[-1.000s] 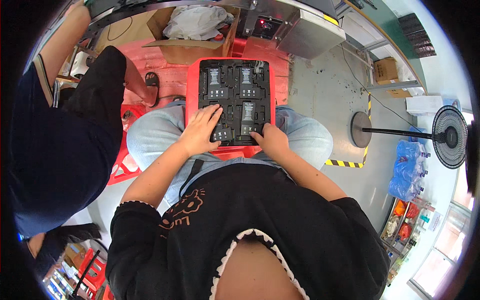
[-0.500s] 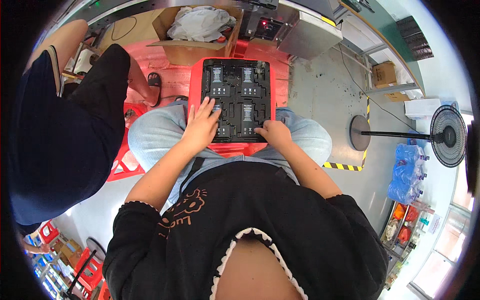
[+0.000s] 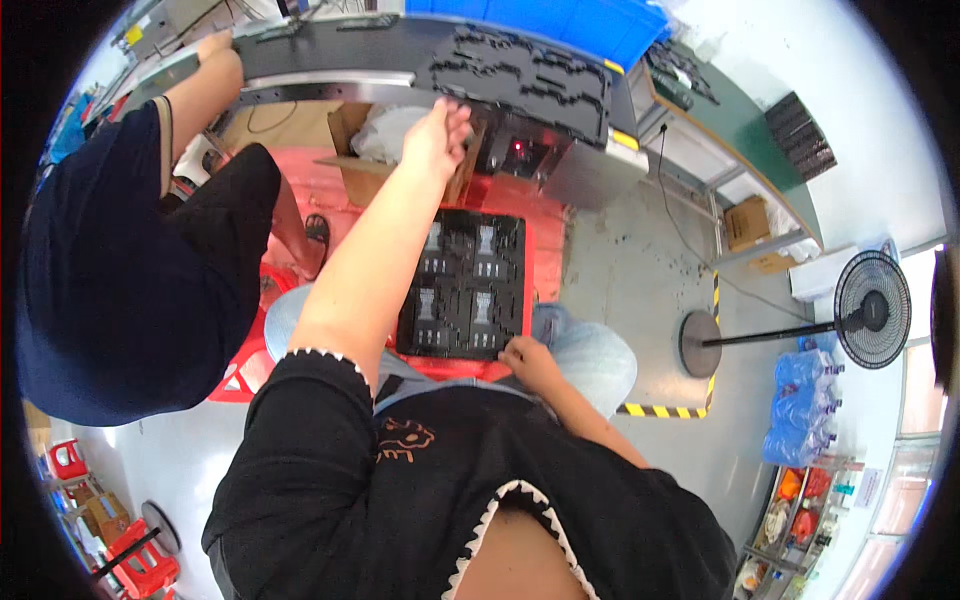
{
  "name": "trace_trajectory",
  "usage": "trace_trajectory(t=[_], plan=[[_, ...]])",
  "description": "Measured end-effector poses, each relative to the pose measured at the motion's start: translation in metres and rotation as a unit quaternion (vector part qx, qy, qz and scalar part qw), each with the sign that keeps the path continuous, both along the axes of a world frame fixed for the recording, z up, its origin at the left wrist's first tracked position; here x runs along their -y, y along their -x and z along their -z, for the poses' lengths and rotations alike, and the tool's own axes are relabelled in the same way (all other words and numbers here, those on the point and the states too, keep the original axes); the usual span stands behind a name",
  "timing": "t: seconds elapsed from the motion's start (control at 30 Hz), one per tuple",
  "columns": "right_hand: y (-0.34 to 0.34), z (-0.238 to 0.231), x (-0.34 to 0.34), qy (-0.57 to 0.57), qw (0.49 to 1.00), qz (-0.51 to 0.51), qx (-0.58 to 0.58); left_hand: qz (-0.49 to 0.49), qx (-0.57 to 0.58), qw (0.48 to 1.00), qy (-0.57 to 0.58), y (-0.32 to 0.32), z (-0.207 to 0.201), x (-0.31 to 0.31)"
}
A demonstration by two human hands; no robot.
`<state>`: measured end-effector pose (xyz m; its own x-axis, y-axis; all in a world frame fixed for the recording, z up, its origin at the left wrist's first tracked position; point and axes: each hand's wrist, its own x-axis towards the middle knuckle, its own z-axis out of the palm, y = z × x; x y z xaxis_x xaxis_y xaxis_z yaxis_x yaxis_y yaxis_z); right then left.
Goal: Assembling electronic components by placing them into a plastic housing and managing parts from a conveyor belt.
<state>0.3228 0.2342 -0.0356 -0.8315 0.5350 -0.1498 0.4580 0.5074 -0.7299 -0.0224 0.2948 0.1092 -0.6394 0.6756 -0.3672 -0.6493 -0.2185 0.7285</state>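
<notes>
A black moulded tray (image 3: pixel 461 282) rests on a red stool (image 3: pixel 528 262) between my knees. Several flat black phone batteries with pale print sit in its recesses. My right hand (image 3: pixel 533 364) is curled at the tray's near right corner, its fingertips on the rim. Stretched far forward, my left hand (image 3: pixel 437 140) hangs beside the front left corner of another black tray (image 3: pixel 520 80) on the bench. Its fingers are loosely bent and apart, with nothing visible in them; I cannot tell whether they touch that tray.
An open cardboard box (image 3: pixel 365 182) with white plastic stands under the bench (image 3: pixel 330 50). A blue bin (image 3: pixel 560 18) lies beyond the bench trays. To my left sits a co-worker (image 3: pixel 120 270), one arm on the bench. A standing fan (image 3: pixel 872 310) is at right.
My left hand has left the tray on the stool and reached forward to the bench. My right hand stays at the tray's corner. The view has tilted up, showing the bench top.
</notes>
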Motion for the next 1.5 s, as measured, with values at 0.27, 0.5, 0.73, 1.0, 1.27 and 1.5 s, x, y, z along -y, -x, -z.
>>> trace_trajectory(t=[0.27,0.5,0.73,1.0,1.27,1.5], plan=[[0.007,0.001,-0.009,0.048,0.998,0.029,0.035,0.112,0.039,0.99,0.075,-0.057,-0.052,-0.025],[-0.003,0.014,-0.018,0.106,0.99,0.091,0.013,0.008,-0.052,0.998,-0.027,-0.056,-0.024,-0.035],[-0.005,-0.04,-0.059,0.498,0.796,0.289,-0.189,0.036,-0.227,0.973,0.026,-0.017,0.036,0.128],[0.08,-0.05,-0.089,0.118,0.967,0.189,0.125,0.009,-0.613,0.696,0.373,-0.039,0.154,0.119],[0.092,-0.023,-0.107,0.058,0.918,0.057,0.387,0.052,-0.555,0.748,0.359,-0.036,0.172,0.116],[0.114,-0.1,-0.125,0.155,0.881,-0.015,0.446,0.046,-0.585,0.719,0.372,-0.038,0.162,0.117]])
